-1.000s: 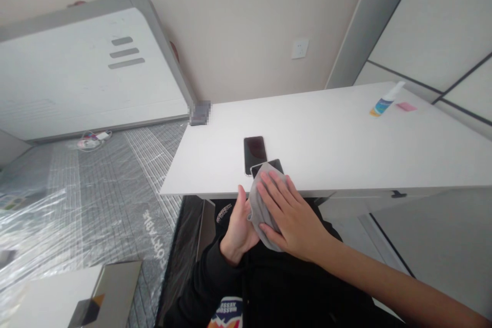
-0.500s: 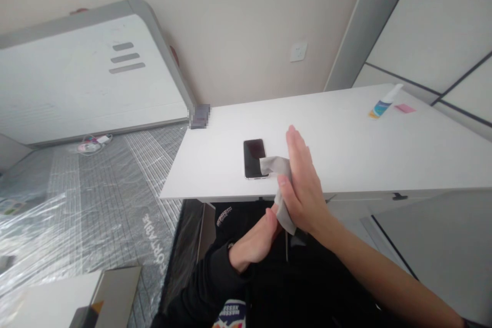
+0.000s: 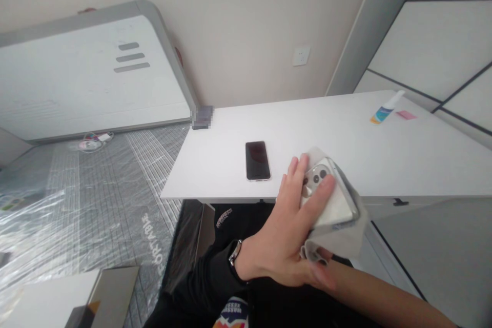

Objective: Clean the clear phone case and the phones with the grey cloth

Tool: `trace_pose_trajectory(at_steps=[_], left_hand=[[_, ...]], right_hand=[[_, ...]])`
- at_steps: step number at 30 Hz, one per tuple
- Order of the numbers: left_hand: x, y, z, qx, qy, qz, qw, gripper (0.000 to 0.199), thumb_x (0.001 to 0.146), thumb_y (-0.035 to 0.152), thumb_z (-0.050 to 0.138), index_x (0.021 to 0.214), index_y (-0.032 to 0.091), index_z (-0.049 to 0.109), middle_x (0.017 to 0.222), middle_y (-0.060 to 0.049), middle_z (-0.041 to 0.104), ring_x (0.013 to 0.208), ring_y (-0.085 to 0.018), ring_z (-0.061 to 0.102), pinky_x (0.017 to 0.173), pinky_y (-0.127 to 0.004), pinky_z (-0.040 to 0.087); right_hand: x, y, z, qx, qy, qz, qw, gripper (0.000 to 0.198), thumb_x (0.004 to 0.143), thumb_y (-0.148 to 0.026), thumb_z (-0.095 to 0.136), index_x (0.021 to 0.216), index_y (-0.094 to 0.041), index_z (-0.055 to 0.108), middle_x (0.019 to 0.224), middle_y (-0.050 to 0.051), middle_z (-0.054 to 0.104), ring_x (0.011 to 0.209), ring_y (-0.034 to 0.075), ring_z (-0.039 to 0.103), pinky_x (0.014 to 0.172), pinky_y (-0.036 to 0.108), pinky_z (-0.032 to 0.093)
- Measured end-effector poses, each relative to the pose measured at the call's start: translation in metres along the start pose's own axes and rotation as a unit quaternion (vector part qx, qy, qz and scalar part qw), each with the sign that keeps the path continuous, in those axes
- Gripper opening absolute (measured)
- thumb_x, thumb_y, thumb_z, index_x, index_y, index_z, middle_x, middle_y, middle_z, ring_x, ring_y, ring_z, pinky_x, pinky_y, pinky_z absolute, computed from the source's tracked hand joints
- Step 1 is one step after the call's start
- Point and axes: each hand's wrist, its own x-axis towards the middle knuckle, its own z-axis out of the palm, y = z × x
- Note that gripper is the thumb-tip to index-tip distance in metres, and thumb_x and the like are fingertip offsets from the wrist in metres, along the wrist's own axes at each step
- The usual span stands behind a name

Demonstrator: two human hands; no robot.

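Observation:
My left hand point(image 3: 282, 230), with a watch at the wrist, is closed on a white smartphone point(image 3: 334, 205), its thumb and fingers across the back by the round camera bump. A light grey cloth point(image 3: 355, 238) lies under the smartphone and sticks out around its edges. Beneath them is my right hand point(image 3: 323, 272), mostly covered by the cloth and my left hand; it bears the cloth against the phone's underside, and its fingers are hidden. Another phone point(image 3: 258, 161) lies dark screen up on the white table point(image 3: 219, 164), left of my hands.
A spray bottle point(image 3: 383, 111) lies at the table's far right, beside a pink slip point(image 3: 406, 115). A blurred dark object point(image 3: 202, 117) sits at the back left corner. A whiteboard point(image 3: 77, 77) leans by the wall. Boxes point(image 3: 111, 292) stand on the plastic-covered floor at lower left.
My hands have turned over and shifted right. My left hand is now on top, and the white smartphone's back has come into view. The phone on the table has stayed put.

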Motion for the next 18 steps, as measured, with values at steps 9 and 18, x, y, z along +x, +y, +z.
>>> trace_pose_trajectory(at_steps=[9, 18], left_hand=[[0.005, 0.012, 0.006, 0.232, -0.12, 0.061, 0.963, 0.073, 0.089, 0.075, 0.058, 0.144, 0.028, 0.065, 0.176, -0.006, 0.024, 0.162, -0.051, 0.007, 0.123, -0.068, -0.011], [0.003, 0.009, 0.005, 0.335, -0.185, 0.141, 0.913, 0.058, 0.1, 0.064, 0.048, 0.15, 0.035, 0.057, 0.164, -0.008, 0.048, 0.15, -0.042, 0.046, 0.127, -0.065, 0.012]], right_hand=[[-0.018, 0.005, -0.006, 0.12, 0.096, 0.002, 0.988, 0.123, 0.078, -0.086, 0.051, 0.147, -0.052, -0.044, 0.178, 0.006, 0.01, 0.157, 0.051, 0.014, 0.11, 0.089, 0.024], [-0.064, 0.03, -0.007, 0.024, 0.094, 0.005, 0.995, 0.107, 0.09, -0.082, 0.04, 0.144, -0.049, -0.047, 0.172, -0.004, 0.032, 0.157, 0.042, 0.03, 0.112, 0.086, 0.031]])
